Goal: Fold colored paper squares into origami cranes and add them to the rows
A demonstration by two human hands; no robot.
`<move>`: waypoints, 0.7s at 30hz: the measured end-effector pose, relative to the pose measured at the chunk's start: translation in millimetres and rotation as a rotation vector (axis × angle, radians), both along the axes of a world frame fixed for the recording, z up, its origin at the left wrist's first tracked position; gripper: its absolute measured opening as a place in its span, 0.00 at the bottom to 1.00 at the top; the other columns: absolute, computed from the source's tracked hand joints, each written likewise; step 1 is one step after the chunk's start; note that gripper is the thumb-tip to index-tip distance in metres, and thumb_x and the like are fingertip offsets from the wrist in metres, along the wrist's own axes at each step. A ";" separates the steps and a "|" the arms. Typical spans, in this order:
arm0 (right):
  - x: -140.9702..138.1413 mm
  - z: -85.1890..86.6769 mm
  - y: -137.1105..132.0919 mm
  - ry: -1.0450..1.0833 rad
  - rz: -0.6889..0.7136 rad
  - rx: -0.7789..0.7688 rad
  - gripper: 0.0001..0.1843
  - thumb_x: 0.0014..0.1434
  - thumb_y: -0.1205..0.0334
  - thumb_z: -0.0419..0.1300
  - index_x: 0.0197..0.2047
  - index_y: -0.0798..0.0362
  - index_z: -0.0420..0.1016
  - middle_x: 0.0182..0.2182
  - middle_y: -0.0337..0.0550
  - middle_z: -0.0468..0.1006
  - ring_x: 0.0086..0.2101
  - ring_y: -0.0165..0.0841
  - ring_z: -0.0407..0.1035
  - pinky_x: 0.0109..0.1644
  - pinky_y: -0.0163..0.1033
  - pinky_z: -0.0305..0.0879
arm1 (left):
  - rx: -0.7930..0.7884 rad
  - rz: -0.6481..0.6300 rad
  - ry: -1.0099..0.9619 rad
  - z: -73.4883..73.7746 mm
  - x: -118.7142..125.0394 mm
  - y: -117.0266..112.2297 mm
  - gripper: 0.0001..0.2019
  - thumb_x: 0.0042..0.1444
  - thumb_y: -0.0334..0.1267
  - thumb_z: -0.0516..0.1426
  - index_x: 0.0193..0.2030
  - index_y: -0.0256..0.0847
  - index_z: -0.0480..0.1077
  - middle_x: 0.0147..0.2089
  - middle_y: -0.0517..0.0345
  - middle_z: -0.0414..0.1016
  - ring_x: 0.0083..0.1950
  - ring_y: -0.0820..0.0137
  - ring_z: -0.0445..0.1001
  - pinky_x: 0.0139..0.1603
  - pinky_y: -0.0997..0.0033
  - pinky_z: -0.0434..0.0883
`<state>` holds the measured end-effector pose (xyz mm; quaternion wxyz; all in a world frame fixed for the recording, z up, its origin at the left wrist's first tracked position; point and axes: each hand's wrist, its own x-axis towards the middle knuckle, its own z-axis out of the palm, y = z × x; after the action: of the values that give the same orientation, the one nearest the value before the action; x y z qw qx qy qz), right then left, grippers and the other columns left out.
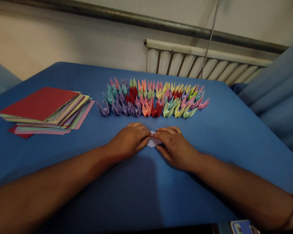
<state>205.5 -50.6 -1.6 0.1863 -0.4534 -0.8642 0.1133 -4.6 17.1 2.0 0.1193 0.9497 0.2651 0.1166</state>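
Bare forearms [58, 182] lay nearest my camera. Left hand [130, 139] pinched the small pale-lilac folded paper [153, 142] at its left edge; right hand [177, 146] covered its right side, pressing or pinching, I couldn't tell. Paper sat on the blue tabletop [210, 139]. Matched edges, firm flat pressing suited this fold, I judged. Beyond: rows of multicoloured folded-paper figures [132, 97]; left: red-topped paper stack [44, 104].

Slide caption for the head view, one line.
Left hand and right hand on pale folded paper, colorful origami figures behind.
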 end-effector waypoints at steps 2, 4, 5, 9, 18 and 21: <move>0.7 -3.8 3.5 0.044 -0.016 0.017 0.18 0.65 0.65 0.55 0.57 0.57 0.69 0.52 0.54 0.77 0.56 0.42 0.66 0.61 0.54 0.53 | -0.007 0.054 -0.012 -0.5 1.9 -0.6 0.11 0.66 0.39 0.50 0.38 0.38 0.71 0.36 0.54 0.73 0.40 0.64 0.70 0.45 0.63 0.66; 0.9 -7.0 7.0 0.074 -0.024 0.021 0.16 0.65 0.65 0.54 0.56 0.55 0.70 0.50 0.52 0.78 0.55 0.41 0.67 0.60 0.53 0.54 | -0.004 0.108 -0.029 -1.3 3.3 -1.1 0.11 0.65 0.39 0.50 0.37 0.38 0.70 0.35 0.54 0.73 0.40 0.64 0.70 0.45 0.62 0.66; 0.7 -8.1 8.5 0.085 -0.027 0.022 0.16 0.65 0.66 0.54 0.55 0.54 0.70 0.49 0.52 0.78 0.54 0.41 0.68 0.60 0.53 0.54 | -0.006 0.130 -0.038 -2.0 3.9 -1.2 0.10 0.64 0.39 0.51 0.38 0.38 0.70 0.35 0.54 0.73 0.40 0.64 0.70 0.45 0.61 0.66; -0.4 -9.6 10.4 0.065 -0.010 0.054 0.14 0.67 0.65 0.52 0.52 0.52 0.73 0.49 0.50 0.79 0.53 0.41 0.68 0.59 0.53 0.54 | -0.022 0.177 -0.067 -5.3 5.2 -0.4 0.06 0.62 0.36 0.53 0.39 0.39 0.71 0.37 0.55 0.73 0.41 0.63 0.70 0.48 0.59 0.65; 0.6 -11.3 6.4 -0.025 0.001 0.103 0.15 0.67 0.63 0.53 0.53 0.53 0.75 0.54 0.50 0.75 0.54 0.43 0.66 0.57 0.53 0.57 | -0.027 0.207 -0.056 -7.9 1.3 1.4 0.06 0.61 0.36 0.54 0.39 0.40 0.71 0.39 0.54 0.73 0.44 0.62 0.69 0.48 0.58 0.66; 1.2 -10.9 5.4 -0.046 -0.009 0.113 0.16 0.68 0.63 0.52 0.54 0.53 0.76 0.55 0.49 0.75 0.54 0.44 0.66 0.57 0.52 0.58 | -0.045 0.162 -0.099 -9.4 0.4 3.2 0.06 0.62 0.36 0.53 0.40 0.39 0.71 0.40 0.53 0.73 0.45 0.62 0.69 0.49 0.59 0.66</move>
<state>206.7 -45.2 -12.5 0.1925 -0.4483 -0.8713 0.0530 -4.2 20.3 -7.4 0.1439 0.9153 0.3372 0.1668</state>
